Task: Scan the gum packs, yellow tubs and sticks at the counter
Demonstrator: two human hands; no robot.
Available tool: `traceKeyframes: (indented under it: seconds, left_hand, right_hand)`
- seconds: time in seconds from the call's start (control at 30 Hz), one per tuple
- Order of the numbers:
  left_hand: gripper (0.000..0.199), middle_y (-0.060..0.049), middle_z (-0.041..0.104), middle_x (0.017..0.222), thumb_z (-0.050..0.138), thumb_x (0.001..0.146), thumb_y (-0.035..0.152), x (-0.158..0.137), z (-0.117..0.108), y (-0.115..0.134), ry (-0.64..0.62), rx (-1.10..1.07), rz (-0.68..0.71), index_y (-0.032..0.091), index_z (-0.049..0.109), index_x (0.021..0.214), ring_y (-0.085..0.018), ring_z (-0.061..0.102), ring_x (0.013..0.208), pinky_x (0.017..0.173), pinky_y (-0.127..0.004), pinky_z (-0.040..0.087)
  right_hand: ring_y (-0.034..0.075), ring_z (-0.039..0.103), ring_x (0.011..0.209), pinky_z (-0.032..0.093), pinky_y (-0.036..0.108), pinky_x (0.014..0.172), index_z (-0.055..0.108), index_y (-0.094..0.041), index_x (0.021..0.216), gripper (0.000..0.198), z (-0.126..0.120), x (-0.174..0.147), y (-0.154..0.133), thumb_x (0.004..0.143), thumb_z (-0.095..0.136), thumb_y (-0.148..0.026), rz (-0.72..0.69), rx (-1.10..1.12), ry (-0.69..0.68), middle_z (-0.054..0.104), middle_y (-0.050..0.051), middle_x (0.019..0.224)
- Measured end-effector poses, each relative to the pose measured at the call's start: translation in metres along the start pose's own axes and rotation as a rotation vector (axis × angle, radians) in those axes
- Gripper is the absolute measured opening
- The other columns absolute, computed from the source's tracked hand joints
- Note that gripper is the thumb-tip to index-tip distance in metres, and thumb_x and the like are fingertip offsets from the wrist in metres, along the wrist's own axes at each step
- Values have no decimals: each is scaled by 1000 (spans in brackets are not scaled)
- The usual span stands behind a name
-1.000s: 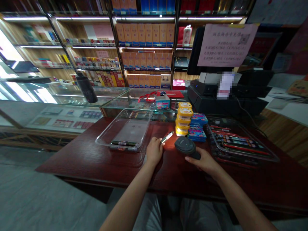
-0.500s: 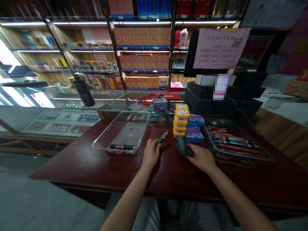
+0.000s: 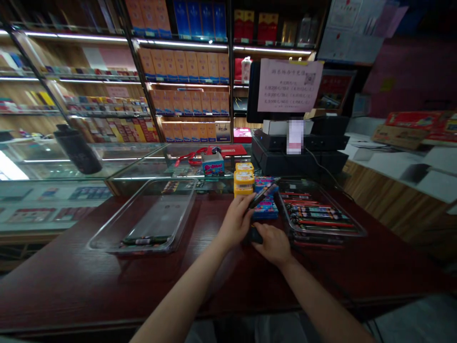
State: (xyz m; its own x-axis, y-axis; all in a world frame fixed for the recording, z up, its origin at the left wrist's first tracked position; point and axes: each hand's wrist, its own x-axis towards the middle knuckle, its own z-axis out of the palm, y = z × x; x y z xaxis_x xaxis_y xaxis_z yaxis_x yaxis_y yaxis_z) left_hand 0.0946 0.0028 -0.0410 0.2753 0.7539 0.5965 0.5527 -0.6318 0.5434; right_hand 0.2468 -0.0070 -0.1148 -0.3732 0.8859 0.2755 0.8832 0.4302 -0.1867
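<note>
My left hand (image 3: 236, 220) is closed on a dark patterned pen (image 3: 263, 194), its tip pointing up and right. The pen crosses in front of a stack of yellow-lidded tubs (image 3: 243, 179) and small blue packs (image 3: 268, 209). Just below, my right hand (image 3: 274, 244) grips a dark barcode scanner (image 3: 254, 235), largely hidden behind my left hand and wrist. On the left, a clear plastic tray (image 3: 157, 209) has dark pens (image 3: 145, 240) along its near edge. To the right, another clear tray (image 3: 359, 233) holds several red and patterned pens (image 3: 316, 212).
A glass counter (image 3: 143, 164) borders the dark red desk (image 3: 200, 281) at the back. On it are a small blue box (image 3: 213, 166) and a red lanyard (image 3: 189, 156). A monitor with a paper sign (image 3: 287, 86) stands behind the stacks. A black bottle (image 3: 77, 150) is at left.
The view has turned to the right. My left hand has carried the pen rightward and upward, close to the stacks. My right hand still has the scanner, now mostly covered.
</note>
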Motion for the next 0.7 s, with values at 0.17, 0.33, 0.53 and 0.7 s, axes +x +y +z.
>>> traceKeyframes:
  seconds: [0.17,0.33,0.53,0.7]
  left_hand:
    - [34,-7,63,105,56,79,14,69,50,9,-141,-47,50,18,60,112,-20,56,100,92,-33,44]
    - [23,-6,68,90,63,71,12,115,101,-3,-279,0,-19,14,66,93,-18,61,86,80,-30,48]
    - [28,-5,68,98,61,71,13,142,147,-12,-426,157,53,16,68,98,-19,60,94,85,-29,47]
    - [39,-5,70,98,55,68,3,152,168,-19,-652,226,194,18,69,101,-18,62,93,85,-26,47]
  right_hand:
    - [23,60,94,44,32,82,56,-20,113,37,2,3,1,79,57,-34,8,7,-17,66,7,98]
    - [23,62,92,46,31,80,60,-20,107,34,3,6,2,78,57,-38,34,22,-7,67,7,98]
    - [24,65,91,47,32,80,67,-16,99,28,14,7,7,80,53,-32,75,24,-1,71,11,92]
    - [25,64,95,46,33,84,66,-14,108,33,18,7,11,82,50,-28,88,47,-15,71,12,96]
